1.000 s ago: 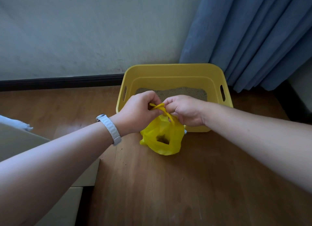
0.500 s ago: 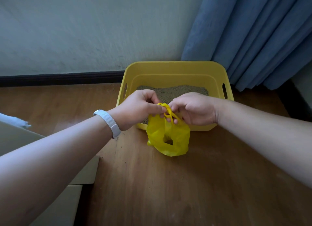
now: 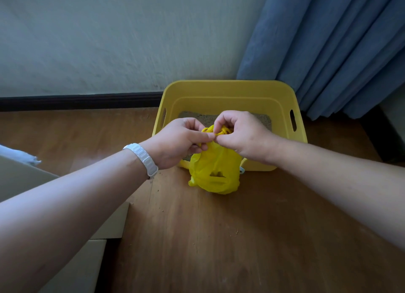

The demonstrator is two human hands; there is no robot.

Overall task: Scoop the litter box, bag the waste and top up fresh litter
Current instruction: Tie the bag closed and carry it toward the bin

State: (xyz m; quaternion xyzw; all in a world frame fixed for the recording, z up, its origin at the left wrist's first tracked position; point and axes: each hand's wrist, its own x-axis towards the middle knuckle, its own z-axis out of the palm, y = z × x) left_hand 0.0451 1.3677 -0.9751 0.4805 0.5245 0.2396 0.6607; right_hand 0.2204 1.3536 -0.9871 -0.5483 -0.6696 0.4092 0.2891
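While both hands meet above the near wall of the box point(image 3: 223, 83), the bag point(image 3: 213, 172) hangs straight below them, its twisted handles point(image 3: 221, 131) caught between the fingertips. The left hand point(image 3: 177, 141) comes in from the box's left side, fingers curled, thumb and forefinger pinching the handles. The right hand point(image 3: 243, 135) comes in from the box's right side, its fingers likewise curled round the same yellow strands and touching the left hand's fingertips. The bag's bulging body lies in front of the box's near wall and covers part of it, with its bottom down at the floor point(image 3: 219, 238); whether it rests there or hangs just clear cannot be told. Something dark shows through the plastic. Grey litter point(image 3: 262, 118) lies inside the box, behind the hands. A white band point(image 3: 143, 159) circles the left wrist. Behind the box stands a pale wall point(image 3: 120, 36), and a blue curtain point(image 3: 339, 47) hangs at the box's right rear corner.
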